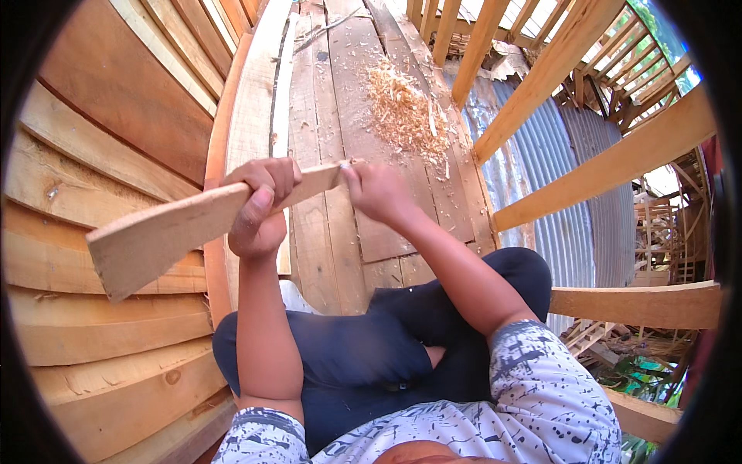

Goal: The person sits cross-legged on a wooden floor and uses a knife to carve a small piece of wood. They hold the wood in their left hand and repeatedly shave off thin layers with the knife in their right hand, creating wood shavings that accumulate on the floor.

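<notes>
Head cam: your left hand (261, 203) grips a pale, flat, rough-edged wooden board (174, 233); your right hand (379, 191) curls at its far end (can't tell what it's gripping).

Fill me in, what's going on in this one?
A person sits on a plank floor. The left hand grips a raised wooden board partway along; the right hand is at its far end, though whether it holds anything small is unclear. Wood shavings lie heaped on the floor ahead.
</notes>
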Available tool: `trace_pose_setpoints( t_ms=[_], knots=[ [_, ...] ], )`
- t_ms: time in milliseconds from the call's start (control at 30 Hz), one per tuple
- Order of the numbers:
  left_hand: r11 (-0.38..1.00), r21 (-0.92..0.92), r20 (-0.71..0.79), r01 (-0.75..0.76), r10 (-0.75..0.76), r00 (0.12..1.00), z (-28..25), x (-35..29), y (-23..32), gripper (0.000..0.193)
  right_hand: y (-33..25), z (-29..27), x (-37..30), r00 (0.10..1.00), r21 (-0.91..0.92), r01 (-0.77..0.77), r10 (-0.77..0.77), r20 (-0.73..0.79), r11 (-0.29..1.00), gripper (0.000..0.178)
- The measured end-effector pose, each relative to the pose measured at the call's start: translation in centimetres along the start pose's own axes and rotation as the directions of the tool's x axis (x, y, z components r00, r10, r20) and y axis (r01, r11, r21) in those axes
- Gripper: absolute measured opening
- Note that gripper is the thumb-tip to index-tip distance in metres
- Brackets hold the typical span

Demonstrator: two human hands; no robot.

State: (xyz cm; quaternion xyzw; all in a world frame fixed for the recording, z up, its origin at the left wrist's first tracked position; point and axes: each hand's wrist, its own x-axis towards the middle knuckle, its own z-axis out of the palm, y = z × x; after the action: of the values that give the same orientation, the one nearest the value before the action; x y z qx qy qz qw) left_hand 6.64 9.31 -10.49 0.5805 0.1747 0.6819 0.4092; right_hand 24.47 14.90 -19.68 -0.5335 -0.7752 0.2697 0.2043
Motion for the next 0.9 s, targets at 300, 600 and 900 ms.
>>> trace_pose_setpoints(
  t_ms=[300,600,900],
  knots=[
    [0.998,-0.056,0.024,0.011,-0.01,1.0,0.8,0.2,-0.2,0.029,4.0,2.2,0.5,0.992,0.02,-0.125,0.125,0.003,0.992,0.043],
    [0.998,-0.064,0.019,0.018,-0.017,1.0,0.9,0.2,-0.3,0.026,5.7,3.5,0.4,0.983,-0.004,-0.12,0.118,-0.139,0.993,0.04],
    [0.999,-0.039,0.043,0.001,0.001,0.999,0.3,0.6,0.4,0.029,6.4,1.2,0.8,0.92,-0.318,-0.284,0.35,0.176,0.905,0.036]
  ],
)
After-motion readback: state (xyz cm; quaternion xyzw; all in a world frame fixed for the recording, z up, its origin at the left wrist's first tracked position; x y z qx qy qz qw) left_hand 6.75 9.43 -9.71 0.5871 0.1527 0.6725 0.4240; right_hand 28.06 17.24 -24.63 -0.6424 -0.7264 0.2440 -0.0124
